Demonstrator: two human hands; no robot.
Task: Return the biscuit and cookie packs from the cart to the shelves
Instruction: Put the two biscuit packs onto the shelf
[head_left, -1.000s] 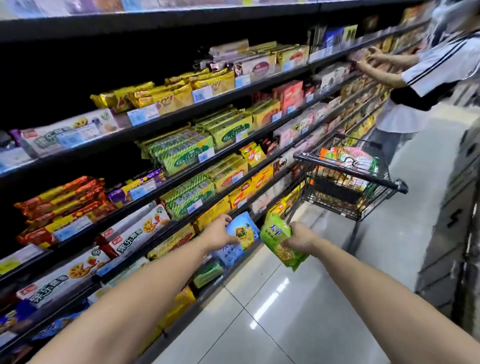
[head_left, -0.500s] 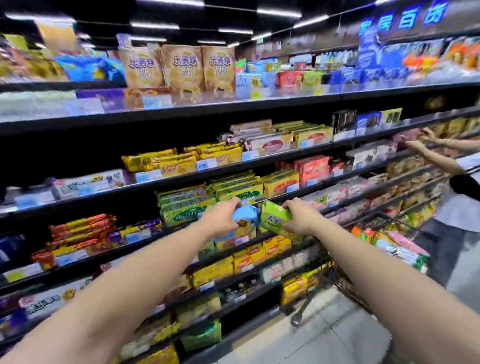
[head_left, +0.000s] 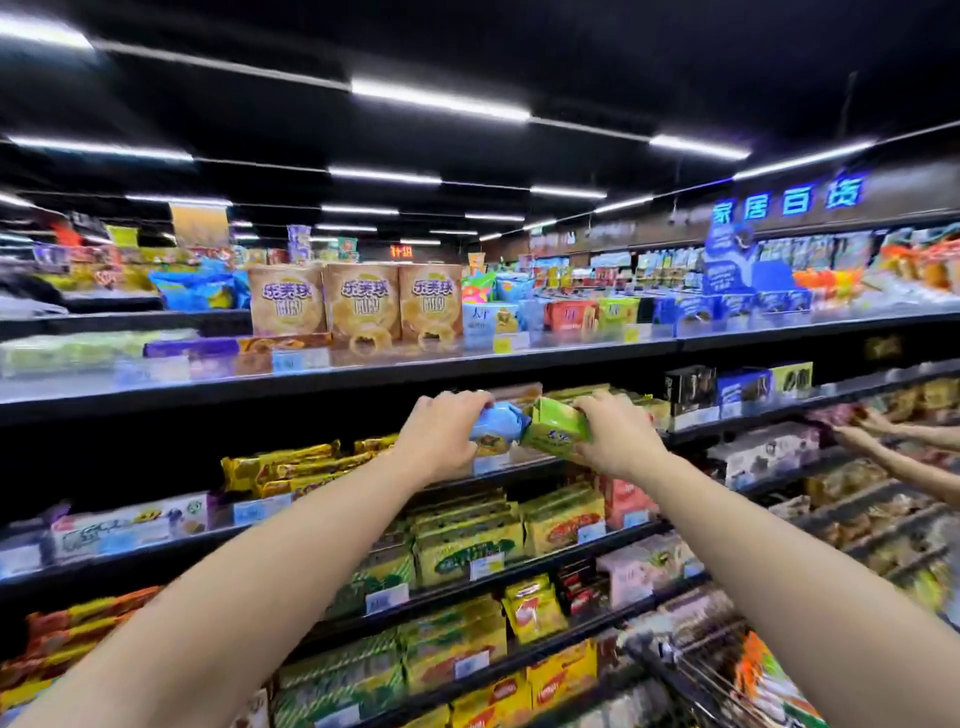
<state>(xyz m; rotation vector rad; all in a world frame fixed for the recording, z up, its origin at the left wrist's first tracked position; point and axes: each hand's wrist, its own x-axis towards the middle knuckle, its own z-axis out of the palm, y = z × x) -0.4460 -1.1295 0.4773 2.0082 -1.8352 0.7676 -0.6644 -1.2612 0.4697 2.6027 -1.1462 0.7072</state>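
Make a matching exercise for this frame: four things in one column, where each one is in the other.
Things:
1. blue pack
2. green pack
3. tan boxes
4. cart

Places:
a. on the top shelf
b. gripped in the right hand
c. lower right corner of the view
d. gripped in the left hand

Pairs: 1-d, 2-b, 3-a, 4-c

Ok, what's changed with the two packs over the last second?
Both hands rose from low beside the bottom shelves to the second shelf from the top. The left hand carried the blue pack up and the right hand the green pack. Nothing was taken or let go. Each hand grips its pack as before, and the cart still holds packs.
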